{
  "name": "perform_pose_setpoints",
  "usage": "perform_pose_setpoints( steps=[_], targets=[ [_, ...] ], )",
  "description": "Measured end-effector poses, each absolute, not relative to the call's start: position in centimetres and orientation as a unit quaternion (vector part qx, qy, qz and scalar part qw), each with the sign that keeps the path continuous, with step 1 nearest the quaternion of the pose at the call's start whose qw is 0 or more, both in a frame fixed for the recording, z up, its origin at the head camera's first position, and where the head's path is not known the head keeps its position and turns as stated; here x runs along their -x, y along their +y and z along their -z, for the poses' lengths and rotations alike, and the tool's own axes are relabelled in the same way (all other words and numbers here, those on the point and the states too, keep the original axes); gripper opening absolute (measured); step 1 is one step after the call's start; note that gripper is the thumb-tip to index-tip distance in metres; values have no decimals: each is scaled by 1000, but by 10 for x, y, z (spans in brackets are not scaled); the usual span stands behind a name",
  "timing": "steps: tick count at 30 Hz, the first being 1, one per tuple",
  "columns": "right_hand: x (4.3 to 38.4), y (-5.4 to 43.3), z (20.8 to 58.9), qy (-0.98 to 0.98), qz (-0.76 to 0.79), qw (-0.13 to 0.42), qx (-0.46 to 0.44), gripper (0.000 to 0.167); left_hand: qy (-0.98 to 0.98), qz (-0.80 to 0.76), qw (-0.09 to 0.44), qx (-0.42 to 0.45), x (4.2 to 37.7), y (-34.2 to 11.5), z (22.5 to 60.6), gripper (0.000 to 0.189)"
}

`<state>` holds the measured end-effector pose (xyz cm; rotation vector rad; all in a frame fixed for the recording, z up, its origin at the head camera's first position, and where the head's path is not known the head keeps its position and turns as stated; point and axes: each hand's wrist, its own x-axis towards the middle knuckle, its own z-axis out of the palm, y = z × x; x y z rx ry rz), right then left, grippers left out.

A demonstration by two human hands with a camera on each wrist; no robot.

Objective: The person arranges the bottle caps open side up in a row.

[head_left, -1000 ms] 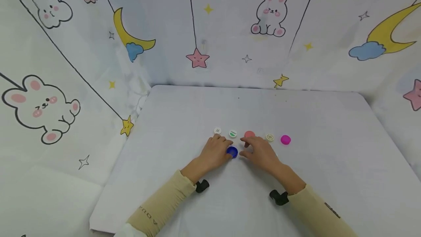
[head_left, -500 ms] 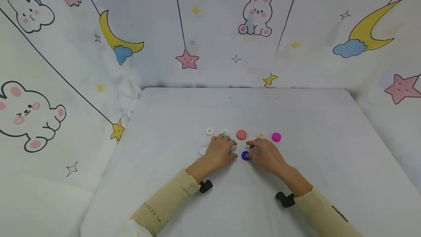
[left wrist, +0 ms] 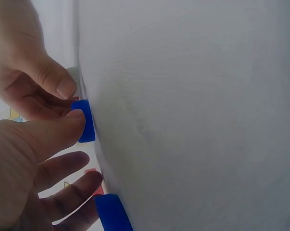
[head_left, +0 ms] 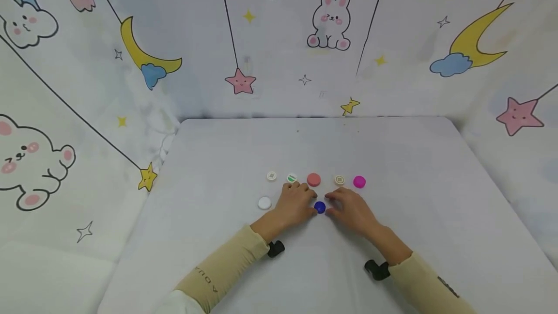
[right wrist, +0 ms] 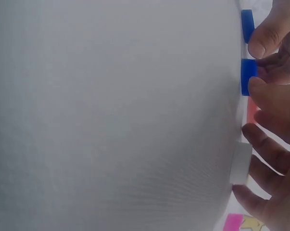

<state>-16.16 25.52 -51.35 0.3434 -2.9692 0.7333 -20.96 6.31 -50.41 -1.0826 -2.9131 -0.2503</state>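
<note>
A round blue bottle cap (head_left: 320, 207) lies on the white table between my two hands. My left hand (head_left: 296, 203) is just left of it, its thumb (left wrist: 75, 120) right at the cap's side and the other fingers spread. A second blue cap (left wrist: 113, 214) stands by those fingers in the left wrist view; the hand hides it from the head view. On the other side, my right hand (head_left: 352, 210) has loosely bent fingers, with its thumb (right wrist: 260, 94) overlapping the middle blue cap in the right wrist view. A white cap (right wrist: 241, 162) sits by its other fingers.
Behind the hands runs a row of caps: a white one (head_left: 271, 176), a green-and-white one (head_left: 292, 178), an orange-red one (head_left: 314, 180), a cream one with a ring pattern (head_left: 339, 180) and a magenta one (head_left: 359, 181). Another white cap (head_left: 264, 203) lies left of my left hand.
My left hand covers the blue cap seen beside its thumb earlier. Another blue cap has appeared at my right thumb. Both hands have since shifted slightly right, leaving the left thumb at it. The view has turned right.
</note>
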Motion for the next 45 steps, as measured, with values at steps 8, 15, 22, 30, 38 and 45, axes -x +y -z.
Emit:
perform_pose_setpoints(
  steps=[8,15,22,30,38,45],
  targets=[
    [163,252,521,-964,-229,54,-122,36,-936,74,12,345,208,65,507,38],
    [162,248,522,-963,-229,60,-128,31,-933,80,27,350,207,66,511,31],
    [161,245,520,-960,-241,68,-123,29,-933,73,38,351,207,68,513,31],
    [162,245,513,-954,-264,76,-120,26,-931,112,53,344,208,69,510,28],
    [163,248,496,-949,-284,86,-107,26,-922,164,68,344,209,71,500,26],
    [164,251,496,-940,-301,105,-120,25,-918,206,53,336,210,73,497,26]
  ],
)
